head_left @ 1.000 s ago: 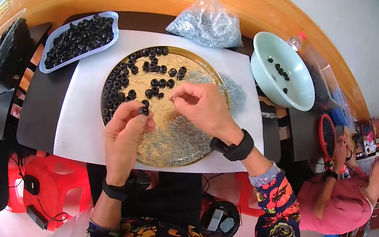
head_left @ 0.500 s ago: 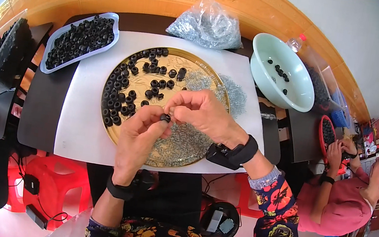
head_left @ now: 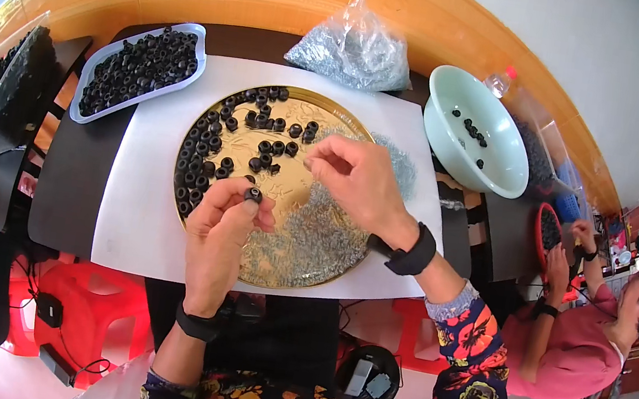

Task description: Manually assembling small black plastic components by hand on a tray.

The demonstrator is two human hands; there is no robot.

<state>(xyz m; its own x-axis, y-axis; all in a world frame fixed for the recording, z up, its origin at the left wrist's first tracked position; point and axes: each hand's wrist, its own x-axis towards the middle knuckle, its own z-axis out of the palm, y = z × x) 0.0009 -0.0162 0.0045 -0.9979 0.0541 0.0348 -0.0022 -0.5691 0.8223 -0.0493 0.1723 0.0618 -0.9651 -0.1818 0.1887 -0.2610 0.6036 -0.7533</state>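
My left hand [head_left: 221, 222] pinches a black ring-shaped plastic part [head_left: 253, 194] between thumb and fingertips, its hole facing up. To its right, my right hand [head_left: 359, 185] has thumb and index finger pressed together; whatever they hold is too small to make out. Both hands are above a round gold tray [head_left: 309, 105]. Loose black parts [head_left: 200, 157] of the same kind crowd its left side, with several more near the middle. A heap of tiny silvery metal pieces [head_left: 305, 243] covers the tray's lower right and partly hides behind my right hand.
The tray stands on a white sheet [head_left: 137, 205] over a dark table. A tray of black parts [head_left: 195, 34] is at the far left, a clear bag of metal pieces [head_left: 354, 52] at the back, a pale green basin [head_left: 478, 161] at the right. A co-worker [head_left: 578, 346] sits beyond it.
My hands have moved apart: the left slightly left with the black part, the right up and away from it. The co-worker's one hand has risen.
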